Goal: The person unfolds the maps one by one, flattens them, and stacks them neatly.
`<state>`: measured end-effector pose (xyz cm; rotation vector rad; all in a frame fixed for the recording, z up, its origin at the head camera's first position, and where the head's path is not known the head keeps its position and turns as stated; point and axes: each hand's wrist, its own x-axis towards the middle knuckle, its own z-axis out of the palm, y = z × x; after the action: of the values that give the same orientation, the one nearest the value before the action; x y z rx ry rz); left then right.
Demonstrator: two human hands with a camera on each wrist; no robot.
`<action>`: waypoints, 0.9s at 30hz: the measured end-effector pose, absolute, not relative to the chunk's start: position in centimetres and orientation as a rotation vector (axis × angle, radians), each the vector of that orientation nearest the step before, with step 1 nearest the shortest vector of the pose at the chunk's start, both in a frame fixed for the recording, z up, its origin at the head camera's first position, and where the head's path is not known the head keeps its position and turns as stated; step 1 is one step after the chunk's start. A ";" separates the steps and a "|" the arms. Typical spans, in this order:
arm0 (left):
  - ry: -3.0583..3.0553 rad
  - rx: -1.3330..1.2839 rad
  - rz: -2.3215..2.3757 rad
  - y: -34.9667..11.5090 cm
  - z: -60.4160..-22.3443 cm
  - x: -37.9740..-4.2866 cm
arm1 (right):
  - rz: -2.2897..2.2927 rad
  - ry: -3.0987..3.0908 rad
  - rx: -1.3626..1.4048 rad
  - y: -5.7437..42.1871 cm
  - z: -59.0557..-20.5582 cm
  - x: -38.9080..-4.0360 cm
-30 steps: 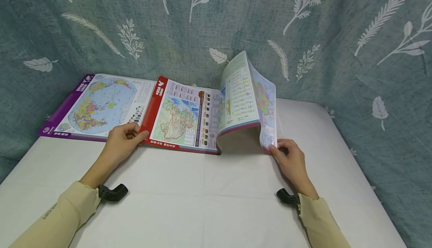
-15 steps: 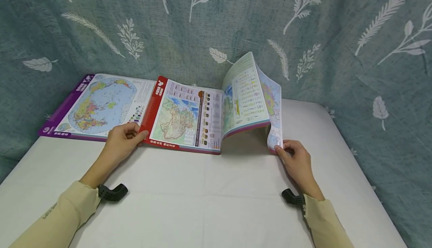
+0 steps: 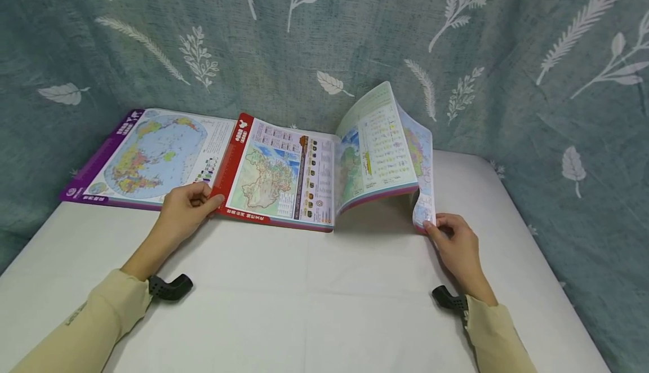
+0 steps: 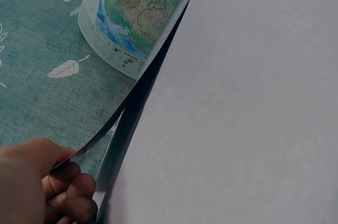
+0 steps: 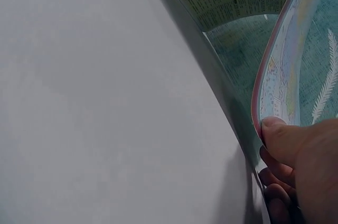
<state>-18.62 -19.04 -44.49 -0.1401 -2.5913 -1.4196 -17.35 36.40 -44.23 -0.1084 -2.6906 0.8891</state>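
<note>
A red-bordered folding map (image 3: 269, 181) lies partly unfolded at the back middle of the table. Its left panel is flat, while the panels to the right rise in a tall fold (image 3: 380, 147). My left hand (image 3: 185, 212) pinches the red left edge near its lower corner; the left wrist view shows thumb and curled fingers (image 4: 71, 187) on that thin edge. At the far right, my right hand (image 3: 458, 246) pinches the lower corner of the last panel (image 5: 280, 92) between thumb and fingers. A purple-bordered world map (image 3: 157, 153) lies on the left, its right side meeting the red map.
A white-covered table (image 3: 304, 300) carries both maps. Behind it hangs a teal curtain (image 3: 284, 63) with white leaf prints, close to the maps' back edges. A black curved device (image 3: 172, 288) sits at the left wrist, another (image 3: 448, 298) at the right.
My right hand has moved to the right with the map's corner, drawing the raised fold rightward and widening the spread. My left hand has stayed on the left edge.
</note>
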 end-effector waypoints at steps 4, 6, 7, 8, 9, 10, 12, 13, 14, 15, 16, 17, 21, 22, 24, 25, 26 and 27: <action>-2.589 -0.153 -1.424 -18.9 -44.5 -18.8 | 0.875 -2.692 -0.136 37.4 -44.2 -17.0; -2.593 -0.156 -1.426 -18.8 -44.5 -18.8 | 0.857 -2.693 -0.148 37.9 -44.2 -16.8; -2.596 -0.154 -1.425 -18.9 -44.4 -18.8 | 0.843 -2.695 -0.148 38.1 -44.2 -16.8; -2.601 -0.150 -1.421 -18.9 -44.4 -18.8 | 0.828 -2.698 -0.144 38.3 -44.2 -16.8; -2.607 -0.142 -1.419 -18.9 -44.3 -18.7 | 0.821 -2.696 -0.134 38.5 -44.1 -16.8; -2.611 -0.134 -1.418 -18.9 -44.3 -18.7 | 0.815 -2.697 -0.124 38.6 -44.1 -16.8; -2.620 -0.117 -1.415 -18.9 -44.3 -18.6 | 0.804 -2.700 -0.100 38.8 -43.9 -16.9; -2.622 -0.111 -1.414 -19.0 -44.2 -18.5 | 0.801 -2.700 -0.090 38.9 -43.9 -16.9; -2.624 -0.107 -1.415 -19.0 -44.2 -18.5 | 0.799 -2.700 -0.083 38.9 -43.8 -16.9; -2.628 -0.102 -1.416 -19.0 -44.2 -18.5 | 0.794 -2.700 -0.082 39.0 -43.8 -16.9; -2.629 -0.101 -1.417 -19.0 -44.2 -18.5 | 0.788 -2.702 -0.087 39.1 -43.8 -16.9; -2.630 -0.101 -1.418 -19.0 -44.2 -18.5 | 0.781 -2.703 -0.095 39.2 -43.7 -16.9; -2.627 -0.105 -1.418 -19.1 -44.3 -18.5 | 0.764 -2.696 -0.152 39.6 -43.7 -16.9; -2.623 -0.109 -1.418 -19.1 -44.3 -18.5 | 0.766 -2.690 -0.165 39.7 -43.7 -16.9; -2.617 -0.118 -1.415 -19.1 -44.3 -18.5 | 0.767 -2.680 -0.189 40.0 -43.7 -16.9; -2.614 -0.122 -1.414 -19.1 -44.3 -18.5 | 0.768 -2.677 -0.198 40.1 -43.7 -16.9; -2.611 -0.124 -1.414 -19.1 -44.3 -18.5 | 0.770 -2.674 -0.207 40.2 -43.7 -16.9; -2.609 -0.127 -1.413 -19.1 -44.4 -18.5 | 0.765 -2.674 -0.217 40.3 -43.7 -16.9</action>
<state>-18.52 -19.07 -44.36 -0.1269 -2.6090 -1.4133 -16.90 40.28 -43.72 -0.2172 -2.6740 0.7649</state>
